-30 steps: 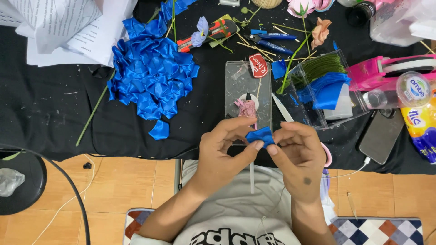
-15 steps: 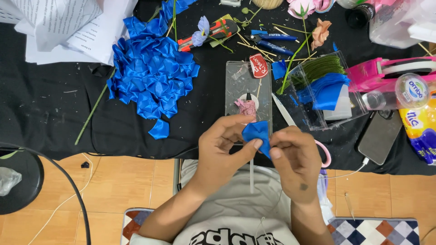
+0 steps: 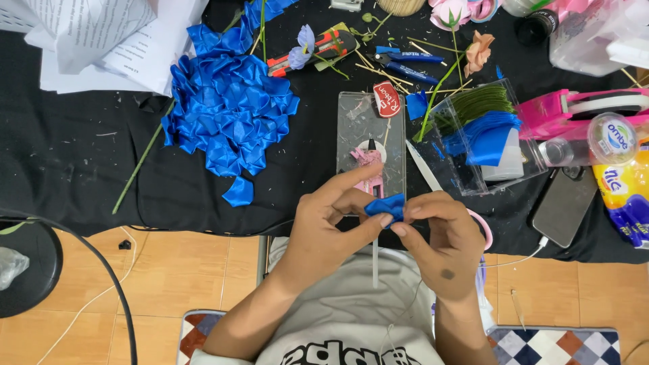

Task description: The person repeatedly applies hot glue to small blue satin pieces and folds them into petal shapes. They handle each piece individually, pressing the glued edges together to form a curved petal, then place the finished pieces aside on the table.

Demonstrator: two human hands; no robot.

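At the near edge of the black worktop [image 3: 81,176], both hands meet over the person's lap. To the far left lies a pile of folded blue ribbon petals [image 3: 230,115]. The left hand [image 3: 324,230] and right hand [image 3: 443,247] each have their grip pinching the small blue ribbon piece [image 3: 387,206] between them, fingertips pressed together. Farther right stands a clear box of blue ribbon pieces [image 3: 483,135].

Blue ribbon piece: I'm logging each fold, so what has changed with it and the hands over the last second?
Little: both hands, left hand and right hand, keep pinching the blue ribbon piece, whose shape shifted slightly as the fingers reworked it. The ribbon pile and clear plate stayed put.
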